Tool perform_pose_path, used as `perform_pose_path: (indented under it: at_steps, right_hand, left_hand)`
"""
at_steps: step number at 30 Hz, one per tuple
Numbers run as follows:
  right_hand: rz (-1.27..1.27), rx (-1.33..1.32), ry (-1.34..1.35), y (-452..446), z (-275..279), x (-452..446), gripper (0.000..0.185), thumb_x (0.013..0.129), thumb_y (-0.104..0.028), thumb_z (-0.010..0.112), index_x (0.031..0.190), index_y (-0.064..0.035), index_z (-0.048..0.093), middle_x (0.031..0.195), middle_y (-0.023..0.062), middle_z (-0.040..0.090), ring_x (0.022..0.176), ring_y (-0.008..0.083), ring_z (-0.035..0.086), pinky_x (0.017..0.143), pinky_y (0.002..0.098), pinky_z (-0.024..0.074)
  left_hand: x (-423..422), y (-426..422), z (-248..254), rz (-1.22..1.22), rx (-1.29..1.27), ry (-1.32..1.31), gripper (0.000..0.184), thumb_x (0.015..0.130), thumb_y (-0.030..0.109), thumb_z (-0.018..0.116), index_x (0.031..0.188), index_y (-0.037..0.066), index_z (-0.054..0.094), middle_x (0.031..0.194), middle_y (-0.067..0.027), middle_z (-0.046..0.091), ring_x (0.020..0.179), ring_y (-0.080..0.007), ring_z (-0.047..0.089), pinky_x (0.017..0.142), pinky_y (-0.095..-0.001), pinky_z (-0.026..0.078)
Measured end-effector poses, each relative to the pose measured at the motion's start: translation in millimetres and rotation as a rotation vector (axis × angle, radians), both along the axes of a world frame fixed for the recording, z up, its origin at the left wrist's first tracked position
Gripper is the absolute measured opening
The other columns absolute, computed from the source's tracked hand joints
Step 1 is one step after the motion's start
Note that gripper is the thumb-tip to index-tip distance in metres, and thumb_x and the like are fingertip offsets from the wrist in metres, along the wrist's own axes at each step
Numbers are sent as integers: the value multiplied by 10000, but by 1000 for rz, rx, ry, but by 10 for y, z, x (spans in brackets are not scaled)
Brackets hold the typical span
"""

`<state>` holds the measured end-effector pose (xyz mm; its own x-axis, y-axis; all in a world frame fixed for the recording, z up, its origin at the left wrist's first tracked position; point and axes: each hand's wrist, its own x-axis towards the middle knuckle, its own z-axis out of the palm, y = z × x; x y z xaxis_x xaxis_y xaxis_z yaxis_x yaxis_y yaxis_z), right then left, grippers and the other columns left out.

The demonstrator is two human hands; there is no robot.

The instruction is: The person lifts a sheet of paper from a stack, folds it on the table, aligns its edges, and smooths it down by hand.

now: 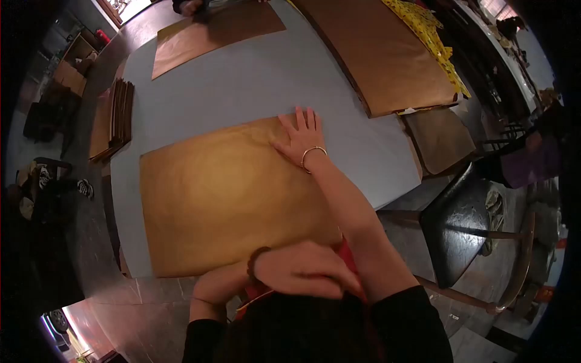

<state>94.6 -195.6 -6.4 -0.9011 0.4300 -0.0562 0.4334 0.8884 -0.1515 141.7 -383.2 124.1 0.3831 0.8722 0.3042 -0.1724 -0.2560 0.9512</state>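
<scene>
A large brown sheet point(224, 187), like kraft paper, lies on the grey-topped table in front of me. My right hand point(299, 136), with a thin bangle at its wrist, presses flat on its far right corner, fingers spread. Close to my body, at the sheet's near edge, is my left hand point(302, 269), which has a dark beaded bracelet. Its fingers are bent and held together, slightly blurred. The fingertips point away from view, so anything in them is hidden. Something red point(348, 257) shows behind this hand, against my front.
Another brown sheet point(212, 36) lies at the far end, near another person's hand point(190, 7). At the right is a big brown stack point(387, 60) with yellow wrapping point(433, 33). Folded brown pieces point(115, 118) stand at the left. A black-seated chair point(454, 224) is beside the table point(242, 94).
</scene>
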Motion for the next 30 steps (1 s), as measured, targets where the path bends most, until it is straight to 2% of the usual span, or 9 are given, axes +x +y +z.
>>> perform_pose_path:
  at_steps: [1, 3, 5, 7, 9, 11, 17, 21, 30]
  right_hand:
    - [7, -11, 19, 5, -8, 9, 719, 855, -639, 326, 1440, -228, 250, 1513, 144, 94, 1389, 356, 38, 1118, 464, 29]
    - [2, -13, 26, 3, -10, 5, 722, 854, -643, 324, 1441, -229, 247, 1513, 144, 96, 1389, 357, 40, 1117, 463, 27]
    - [2, -15, 29, -2, -8, 10, 725, 853, -646, 321, 1441, -229, 245, 1513, 143, 98, 1388, 358, 41, 1117, 463, 26]
    - [1, 3, 18, 2, -6, 0, 722, 854, -647, 315, 1443, -238, 239, 1513, 145, 96, 1388, 358, 47, 1117, 464, 19]
    - [-6, 0, 39, -8, -45, -7, 723, 851, -651, 312, 1444, -245, 237, 1512, 146, 98, 1388, 355, 51, 1117, 467, 14]
    - [3, 15, 36, 4, -58, -8, 727, 847, -656, 313, 1443, -246, 237, 1512, 145, 101, 1389, 354, 49, 1117, 466, 12]
    - [7, 29, 42, -5, -68, -24, 723, 838, -655, 341, 1432, -248, 265, 1510, 149, 111, 1384, 365, 63, 1116, 463, 19]
    - [52, 78, 65, 23, -140, -41, 719, 838, -650, 356, 1431, -254, 265, 1507, 147, 125, 1377, 368, 85, 1114, 464, 34]
    - [58, 131, 24, 40, -209, -65, 724, 842, -663, 347, 1428, -243, 281, 1496, 147, 167, 1371, 372, 102, 1108, 466, 70]
  left_hand:
    - [-88, -80, -22, 267, -98, 298, 341, 856, 237, 627, 1152, 75, 583, 1016, -122, 613, 921, -292, 573, 817, -418, 434]
    - [-197, -190, -52, 743, 121, 1310, 391, 823, 245, 650, 1173, 95, 563, 1042, -117, 600, 973, -281, 566, 843, -381, 440]
    - [-572, -399, -154, 799, -59, 1301, 450, 830, 243, 639, 1236, 92, 521, 1114, -124, 583, 1053, -276, 546, 896, -368, 428]
    - [-945, -638, -215, 998, -373, 822, 451, 850, 219, 615, 1263, 76, 505, 1158, -129, 573, 1107, -268, 527, 931, -382, 412]
    - [-1323, -743, -429, 1284, -365, 635, 421, 881, 181, 566, 1279, 60, 495, 1186, -138, 565, 1119, -268, 521, 943, -364, 409]
    - [-1808, -788, -782, 1495, -264, 698, 359, 848, 96, 548, 1204, 48, 552, 1180, -158, 573, 1106, -302, 522, 911, -358, 428]
    - [-2493, -552, -1036, 1338, -324, 1422, 329, 820, 184, 583, 1142, 118, 592, 1202, -81, 550, 1154, -283, 466, 922, -430, 379]
    - [-2661, -299, -1043, 1035, -507, 1368, 440, 791, 315, 656, 1177, 124, 563, 1228, -99, 510, 1162, -288, 447, 950, -443, 368]
    - [-2793, -87, -865, 897, -750, 1361, 541, 649, 438, 736, 1050, 116, 568, 1057, -81, 568, 1025, -279, 521, 873, -418, 410]
